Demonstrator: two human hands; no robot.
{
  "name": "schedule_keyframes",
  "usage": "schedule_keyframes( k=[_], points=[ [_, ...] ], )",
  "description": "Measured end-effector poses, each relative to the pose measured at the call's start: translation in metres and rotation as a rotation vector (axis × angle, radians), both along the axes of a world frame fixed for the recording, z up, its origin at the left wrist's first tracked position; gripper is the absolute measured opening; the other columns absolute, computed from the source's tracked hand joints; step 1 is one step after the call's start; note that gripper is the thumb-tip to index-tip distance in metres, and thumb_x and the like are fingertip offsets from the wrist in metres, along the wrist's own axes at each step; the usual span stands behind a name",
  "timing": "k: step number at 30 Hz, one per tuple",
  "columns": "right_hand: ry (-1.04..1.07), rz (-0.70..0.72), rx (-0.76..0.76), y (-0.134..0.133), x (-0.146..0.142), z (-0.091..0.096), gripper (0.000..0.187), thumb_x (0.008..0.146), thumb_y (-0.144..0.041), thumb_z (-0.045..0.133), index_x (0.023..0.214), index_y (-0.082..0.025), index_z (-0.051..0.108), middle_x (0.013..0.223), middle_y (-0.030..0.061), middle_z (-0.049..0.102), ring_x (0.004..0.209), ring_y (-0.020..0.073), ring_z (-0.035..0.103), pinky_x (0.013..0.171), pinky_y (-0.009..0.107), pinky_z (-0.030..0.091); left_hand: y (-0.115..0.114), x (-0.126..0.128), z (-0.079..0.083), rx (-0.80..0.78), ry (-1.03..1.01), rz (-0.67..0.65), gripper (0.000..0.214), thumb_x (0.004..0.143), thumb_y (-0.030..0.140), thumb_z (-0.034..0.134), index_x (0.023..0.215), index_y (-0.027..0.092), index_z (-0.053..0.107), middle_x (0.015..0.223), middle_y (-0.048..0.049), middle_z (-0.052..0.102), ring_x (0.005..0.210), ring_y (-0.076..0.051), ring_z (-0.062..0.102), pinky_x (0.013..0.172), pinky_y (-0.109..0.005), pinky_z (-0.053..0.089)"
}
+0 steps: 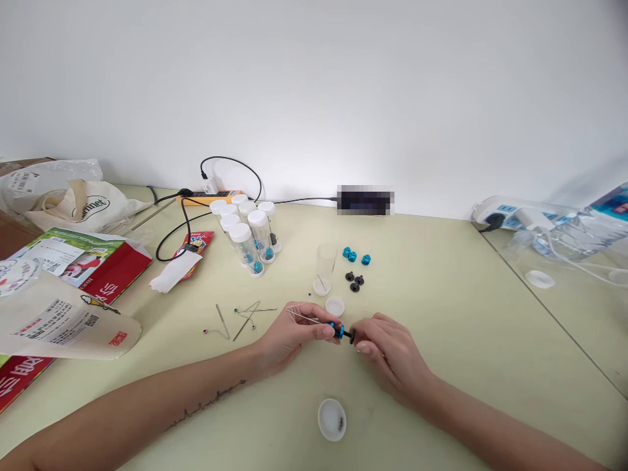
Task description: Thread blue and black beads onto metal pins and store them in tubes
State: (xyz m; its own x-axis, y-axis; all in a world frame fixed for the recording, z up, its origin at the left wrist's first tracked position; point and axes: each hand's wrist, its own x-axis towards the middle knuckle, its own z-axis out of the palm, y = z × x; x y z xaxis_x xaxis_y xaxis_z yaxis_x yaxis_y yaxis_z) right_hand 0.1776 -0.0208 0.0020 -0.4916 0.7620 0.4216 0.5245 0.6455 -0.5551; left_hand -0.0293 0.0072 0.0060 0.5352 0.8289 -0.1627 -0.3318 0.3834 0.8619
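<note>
My left hand (297,330) pinches a small blue metal fitting (337,330), and a thin bent metal wire (305,318) runs back from it over the fingers. A black flat-headed screw (348,334) sticks out of the fitting's right end. Curled fingers of my right hand (390,347) are at the screw's round head. Beyond the hands stands a clear open tube (326,265) with a thin piece inside, and a white cap (335,306) lies before it. Loose blue fittings (352,256) and black screws (354,286) lie beside the tube. Nearer me is a white cap (332,420) with tiny dark parts.
Several white-capped tubes (248,248) stand left of centre, behind loose bent wires (244,320). A plastic cup (73,320) and a red-green box (127,261) fill the left. Power strips (230,196) and a phone (366,200) lie along the wall; a water bottle (579,229) is right.
</note>
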Motion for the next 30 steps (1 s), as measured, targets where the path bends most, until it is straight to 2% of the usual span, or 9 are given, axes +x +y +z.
schedule_keyframes(
  k=[3,7,11,14,20,30],
  points=[
    [-0.002,-0.055,-0.011,-0.0016,-0.0017,0.0023,0.019,0.097,-0.034,0.041,0.109,-0.022,0.048,0.084,0.0016,0.062,0.062,0.0123,0.052,0.066,0.027,0.040,0.0001,-0.0011,-0.0001,-0.030,-0.001,0.022,0.017,0.069,0.017,0.076,0.085,0.013,0.073,0.083,-0.0064,0.071,0.077,-0.015,0.065,0.083,-0.031,0.048],
    [-0.023,-0.069,0.037,-0.0019,-0.0037,0.0012,0.012,0.093,-0.025,0.051,0.104,-0.024,0.050,0.081,-0.0008,0.063,0.061,0.0116,0.052,0.064,0.026,0.041,-0.0002,-0.0011,0.0002,-0.033,0.006,0.036,0.017,0.069,0.017,0.076,0.085,0.013,0.072,0.086,-0.0077,0.071,0.082,-0.017,0.064,0.084,-0.031,0.047],
    [-0.027,-0.053,0.030,-0.0005,-0.0027,0.0003,0.006,0.094,-0.025,0.048,0.096,-0.022,0.052,0.072,-0.0015,0.059,0.062,0.0129,0.051,0.063,0.026,0.040,-0.0001,-0.0003,0.0001,-0.002,0.005,0.018,0.015,0.069,0.016,0.076,0.083,0.012,0.073,0.082,-0.0064,0.071,0.077,-0.016,0.065,0.080,-0.029,0.048],
    [-0.030,-0.036,0.011,-0.0001,-0.0014,0.0011,0.013,0.097,-0.026,0.041,0.092,-0.022,0.053,0.069,-0.0013,0.058,0.062,0.0139,0.050,0.062,0.027,0.040,-0.0002,-0.0004,0.0002,0.006,0.000,0.007,0.015,0.069,0.016,0.076,0.082,0.012,0.073,0.080,-0.0058,0.071,0.075,-0.015,0.065,0.078,-0.029,0.049],
    [-0.013,-0.030,-0.046,-0.0018,-0.0007,0.0050,0.021,0.097,-0.026,0.039,0.117,-0.024,0.047,0.085,0.0006,0.062,0.072,0.0141,0.055,0.071,0.028,0.043,-0.0008,-0.0008,0.0028,-0.052,-0.012,0.032,0.016,0.069,0.016,0.076,0.085,0.013,0.072,0.079,-0.0053,0.071,0.074,-0.014,0.065,0.077,-0.026,0.049],
    [-0.022,-0.026,-0.030,-0.0014,0.0005,0.0048,0.020,0.097,-0.025,0.037,0.108,-0.022,0.053,0.077,0.0013,0.062,0.068,0.0148,0.054,0.068,0.029,0.043,-0.0007,-0.0002,0.0035,-0.051,-0.007,0.037,0.018,0.067,0.017,0.078,0.083,0.012,0.072,0.080,-0.0054,0.071,0.072,-0.014,0.065,0.077,-0.027,0.049]
  ],
)
